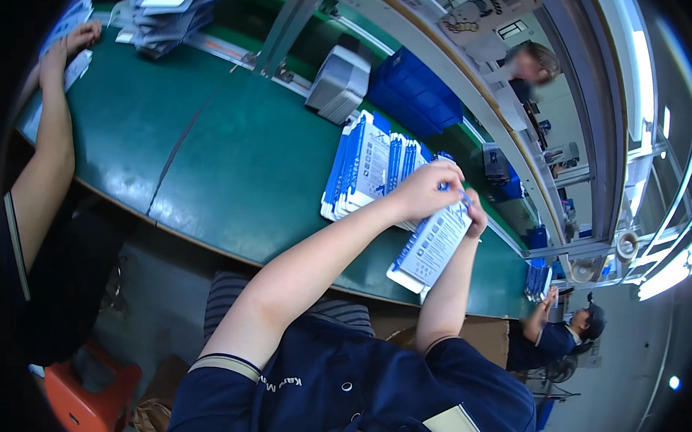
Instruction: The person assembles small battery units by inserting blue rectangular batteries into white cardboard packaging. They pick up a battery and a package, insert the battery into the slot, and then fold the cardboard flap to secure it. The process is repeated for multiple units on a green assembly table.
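A blue-and-white printed carton [434, 246] is tilted in front of me, its lower end toward my body. My right hand [476, 214] is closed around the carton's upper part from the right side. At the top end my left hand [431, 190] is closed, thumb and fingers pinching near the blue flap; the exact grip is partly hidden by the fingers. Just left of the hands, a row of similar flat blue-and-white cartons [368, 167] stands on the green table [241, 167].
Behind the row are a blue bin [415, 93] and a stack of grey-white trays [340, 82]. A pile of flat packages [170, 16] lies far left, near a co-worker's arm [50, 129]. Another person [559, 334] works at right. An orange stool [92, 390] stands on the floor.
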Demonstrator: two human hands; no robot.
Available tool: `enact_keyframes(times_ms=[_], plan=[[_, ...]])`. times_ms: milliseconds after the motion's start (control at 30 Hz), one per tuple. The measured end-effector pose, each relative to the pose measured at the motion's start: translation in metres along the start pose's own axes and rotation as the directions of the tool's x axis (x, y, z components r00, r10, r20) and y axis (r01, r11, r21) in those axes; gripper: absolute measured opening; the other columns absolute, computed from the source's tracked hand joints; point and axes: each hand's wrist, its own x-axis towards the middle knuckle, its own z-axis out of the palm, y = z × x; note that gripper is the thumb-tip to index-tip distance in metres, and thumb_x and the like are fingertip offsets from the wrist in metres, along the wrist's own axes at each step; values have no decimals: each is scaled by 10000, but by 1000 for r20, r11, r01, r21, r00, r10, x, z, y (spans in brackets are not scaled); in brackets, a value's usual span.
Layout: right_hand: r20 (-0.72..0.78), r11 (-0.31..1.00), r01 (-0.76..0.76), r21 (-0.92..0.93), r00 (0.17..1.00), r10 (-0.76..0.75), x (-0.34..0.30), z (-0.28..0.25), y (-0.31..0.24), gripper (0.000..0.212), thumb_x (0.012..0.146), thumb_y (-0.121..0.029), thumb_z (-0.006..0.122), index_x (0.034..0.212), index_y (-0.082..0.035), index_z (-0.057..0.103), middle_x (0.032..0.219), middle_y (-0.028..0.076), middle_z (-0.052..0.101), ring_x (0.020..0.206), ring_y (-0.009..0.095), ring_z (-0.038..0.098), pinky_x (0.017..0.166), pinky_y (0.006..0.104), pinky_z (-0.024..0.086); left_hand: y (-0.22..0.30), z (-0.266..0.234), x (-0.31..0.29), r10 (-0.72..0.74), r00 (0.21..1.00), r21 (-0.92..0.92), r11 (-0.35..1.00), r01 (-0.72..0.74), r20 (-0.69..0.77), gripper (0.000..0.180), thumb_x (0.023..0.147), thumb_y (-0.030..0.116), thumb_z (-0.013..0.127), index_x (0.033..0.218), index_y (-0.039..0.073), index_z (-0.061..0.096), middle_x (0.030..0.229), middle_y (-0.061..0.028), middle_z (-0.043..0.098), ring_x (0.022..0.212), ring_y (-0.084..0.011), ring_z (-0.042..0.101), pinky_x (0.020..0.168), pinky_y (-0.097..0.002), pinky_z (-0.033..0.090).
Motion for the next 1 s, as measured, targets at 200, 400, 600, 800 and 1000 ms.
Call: enact_keyframes(times_ms=[200,400,600,800,1000], plan=[[59,769,-221,-600,946,317,73,49,-67,158,866,-134,616,884,21,641,1260,129,522,1151,183,479,963,324,368,30,-28,13,-118,965,-168,983,79,-233,139,921,80,542,843,-17,602,1061,-95,605,1006,-189,560,882,-302,427],[237,678,76,-731,960,147,83,76,-75,184,906,-154,584,794,-9,600,1249,112,449,1051,133,458,877,294,366,60,-39,16,23,974,41,999,-14,-224,119,943,70,509,865,2,569,1142,-88,519,946,-110,497,781,-238,397],[110,654,171,-737,985,-133,65,69,-90,191,888,-204,610,869,-17,646,1231,93,460,857,102,488,751,264,410,92,-19,52,122,989,346,934,-88,-78,146,937,98,516,846,0,577,1144,-116,502,932,-134,505,759,-247,406],[123,705,511,-491,842,-525,55,69,-102,207,860,-175,595,742,-6,588,1273,125,447,893,137,485,810,293,408,117,18,85,257,965,382,889,-254,42,119,898,74,567,818,-15,571,1108,-146,532,944,-201,540,806,-298,428],[38,442,584,-681,630,-776,48,67,-105,148,823,-109,599,718,-6,583,1235,167,486,812,159,512,708,271,416,103,36,83,214,967,227,957,-180,-135,218,878,76,649,1066,7,561,1056,-99,570,914,-146,553,817,-261,441]])
